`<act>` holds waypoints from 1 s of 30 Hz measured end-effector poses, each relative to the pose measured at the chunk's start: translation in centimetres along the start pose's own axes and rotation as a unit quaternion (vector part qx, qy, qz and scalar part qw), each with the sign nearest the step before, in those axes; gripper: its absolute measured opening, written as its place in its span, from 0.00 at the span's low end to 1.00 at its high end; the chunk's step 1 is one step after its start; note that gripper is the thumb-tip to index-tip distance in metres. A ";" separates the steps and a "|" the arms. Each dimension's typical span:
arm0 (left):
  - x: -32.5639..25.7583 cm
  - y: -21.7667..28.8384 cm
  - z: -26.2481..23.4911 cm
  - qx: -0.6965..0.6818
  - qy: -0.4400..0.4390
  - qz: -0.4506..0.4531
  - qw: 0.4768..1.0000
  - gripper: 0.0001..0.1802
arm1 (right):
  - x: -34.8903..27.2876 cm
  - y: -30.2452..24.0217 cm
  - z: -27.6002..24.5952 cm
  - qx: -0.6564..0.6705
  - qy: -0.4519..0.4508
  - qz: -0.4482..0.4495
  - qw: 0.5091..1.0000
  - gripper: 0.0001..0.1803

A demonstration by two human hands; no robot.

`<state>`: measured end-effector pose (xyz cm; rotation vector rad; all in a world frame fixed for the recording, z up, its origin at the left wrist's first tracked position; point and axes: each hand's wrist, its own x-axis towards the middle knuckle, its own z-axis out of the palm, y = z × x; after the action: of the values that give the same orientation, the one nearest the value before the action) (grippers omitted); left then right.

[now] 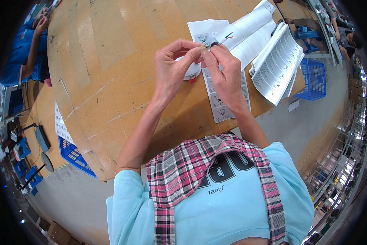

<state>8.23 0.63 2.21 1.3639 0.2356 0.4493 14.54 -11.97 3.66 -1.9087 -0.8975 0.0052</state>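
Cable (214, 43) in right hand's (226, 67) pinched grip, wires (226, 37) beyond; left hand (173, 61) pinched, contents unclear.

A person (228, 220) in a pale-blue T-shirt (242, 204) and plaid apron.
Short, loose sleeves (126, 196) flank dark block lettering (227, 168) and smaller type; pink, black and white checks cover the apron's bib (179, 169) and shoulder straps (164, 226).
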 end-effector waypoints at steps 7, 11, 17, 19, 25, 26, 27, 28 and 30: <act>0.7 0.5 -0.3 0.063 0.015 -0.017 0.998 0.07 | -0.2 -0.1 -1.5 -0.016 -0.041 -0.084 0.995 0.10; 2.7 -0.1 -1.3 0.032 0.070 0.013 0.997 0.07 | -0.8 -1.0 -2.7 -0.003 -0.067 -0.093 0.993 0.09; 3.3 -0.6 -1.5 0.079 0.011 0.010 0.997 0.06 | -2.1 -2.0 -3.9 0.076 -0.105 -0.032 0.991 0.11; 3.5 -1.0 -2.1 0.054 -0.019 0.022 0.998 0.06 | -2.3 -2.0 -3.8 0.135 -0.146 -0.027 0.980 0.12; 3.4 -1.1 -2.1 -0.005 -0.122 -0.004 0.992 0.07 | -2.2 1.1 -4.8 0.220 -0.148 -0.077 0.961 0.21; 3.4 -1.3 -2.3 -0.015 -0.111 0.001 0.994 0.07 | -2.4 1.5 -5.7 0.243 -0.191 -0.015 0.951 0.29; 3.4 -1.5 -2.5 -0.024 -0.099 0.006 0.995 0.07 | -2.2 2.1 -5.8 0.243 -0.194 -0.016 0.950 0.29; 3.6 -1.6 -2.3 -0.026 -0.101 0.007 0.995 0.07 | -1.8 3.3 -5.9 0.260 -0.154 -0.008 0.953 0.31; 3.6 -1.3 -2.6 -0.038 -0.107 0.003 0.994 0.08 | -0.5 4.9 -5.5 0.347 -0.064 0.043 0.935 0.30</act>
<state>10.59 4.32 0.72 1.3271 0.0372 0.3115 19.04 -17.71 2.44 -1.2882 -0.7603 0.4484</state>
